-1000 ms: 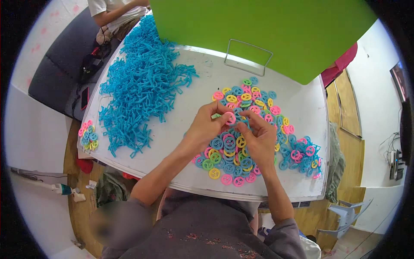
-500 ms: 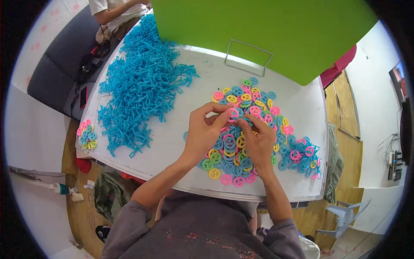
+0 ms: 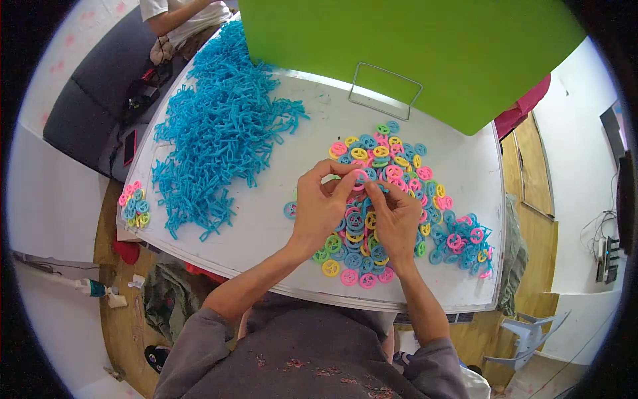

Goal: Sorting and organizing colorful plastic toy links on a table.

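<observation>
My left hand [image 3: 323,203] pinches a small pink spoked plastic wheel [image 3: 359,179] between thumb and fingers. Close against it, my right hand [image 3: 397,216] grips a blue plastic piece [image 3: 382,189], mostly covered by the fingertips. The two parts meet or nearly meet; whether they are joined I cannot tell. Both hands hover over a loose heap of pink, yellow, green and blue wheels [image 3: 354,219]. To the right of the heap, blue pieces with wheels on them form a smaller pile [image 3: 476,253].
A large mound of blue plastic pieces [image 3: 219,126] covers the white table's [image 3: 266,219] left side. A few wheels [image 3: 136,209] lie at the left corner. Behind rises a green panel [image 3: 412,53] with a wire handle [image 3: 385,93]. Another person's arm [image 3: 176,18] shows at the upper left.
The pink wheel and the blue piece have shifted slightly against each other between my fingers. My left hand has moved a little right, uncovering a blue wheel beside it.
</observation>
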`<state>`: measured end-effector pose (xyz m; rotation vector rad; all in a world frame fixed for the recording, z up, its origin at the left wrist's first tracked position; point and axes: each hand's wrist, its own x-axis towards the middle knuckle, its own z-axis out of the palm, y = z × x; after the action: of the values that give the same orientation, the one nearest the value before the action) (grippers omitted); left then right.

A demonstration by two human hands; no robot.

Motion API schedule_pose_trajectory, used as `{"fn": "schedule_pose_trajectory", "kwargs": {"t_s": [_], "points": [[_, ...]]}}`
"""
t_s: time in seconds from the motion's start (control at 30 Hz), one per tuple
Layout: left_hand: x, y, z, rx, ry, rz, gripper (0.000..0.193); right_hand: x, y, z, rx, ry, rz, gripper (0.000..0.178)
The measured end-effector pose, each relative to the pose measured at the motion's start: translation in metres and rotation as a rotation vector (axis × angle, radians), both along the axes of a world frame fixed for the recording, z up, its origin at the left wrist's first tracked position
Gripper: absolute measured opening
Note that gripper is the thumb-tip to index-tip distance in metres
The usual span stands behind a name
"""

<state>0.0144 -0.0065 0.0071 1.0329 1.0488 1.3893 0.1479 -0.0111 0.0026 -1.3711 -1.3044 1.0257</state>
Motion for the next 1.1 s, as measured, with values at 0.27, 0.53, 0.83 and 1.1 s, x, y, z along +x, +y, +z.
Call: {"fn": "schedule_pose_trajectory", "kwargs": {"t_s": [0.27,0.53,0.83,1.1], "points": [[-0.007,0.006,0.004,-0.023,0.141,-0.046,0.012,0.003,0.003,-0.005,0.325,-0.208,-0.028,0.015],[-0.017,0.011,0.006,0.009,0.119,-0.206,0.012,0.020,0.007,0.001,0.426,-0.339,0.152,0.021],[-0.018,0.018,-0.003,-0.259,0.095,-0.481,0.024,0.038,0.014,-0.003,0.237,0.068,0.471,0.038],[-0.028,0.018,-0.038,0.285,1.226,-0.116,0.021,0.031,0.012,-0.002,0.168,0.101,0.143,0.019]]}}
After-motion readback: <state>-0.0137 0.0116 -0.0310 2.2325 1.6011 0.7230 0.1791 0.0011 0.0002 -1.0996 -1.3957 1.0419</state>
